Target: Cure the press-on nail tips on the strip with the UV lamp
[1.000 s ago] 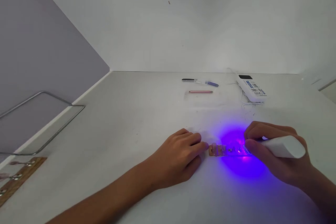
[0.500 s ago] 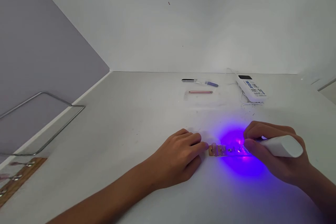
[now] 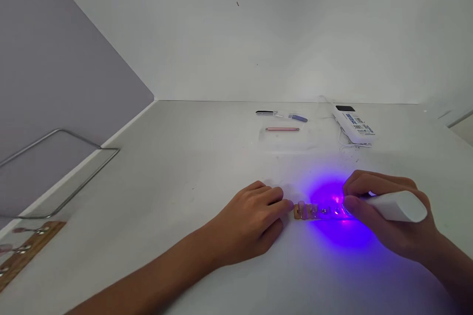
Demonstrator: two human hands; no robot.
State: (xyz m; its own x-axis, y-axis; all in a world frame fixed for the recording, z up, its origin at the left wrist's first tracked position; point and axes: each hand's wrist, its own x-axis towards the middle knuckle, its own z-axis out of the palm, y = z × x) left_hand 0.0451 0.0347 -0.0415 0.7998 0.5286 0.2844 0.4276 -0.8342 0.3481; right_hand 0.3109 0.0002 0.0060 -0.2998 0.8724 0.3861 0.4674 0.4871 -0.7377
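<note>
My right hand is closed around a white handheld UV lamp, its head low over the right part of a small wooden nail-tip strip. Violet light floods that end and the table around it. Clear pinkish nail tips sit across the strip on small metal studs; the right end is hidden behind my fingers and the glare. My left hand rests on the table, fingers curled, with the index fingertip holding against the strip's left end.
Farther back lie a pink pen-like tool, a black-handled tool and a small purple-grey file. A white box-shaped device with a cord stands behind my right hand. At left are a metal wire frame and another wooden strip.
</note>
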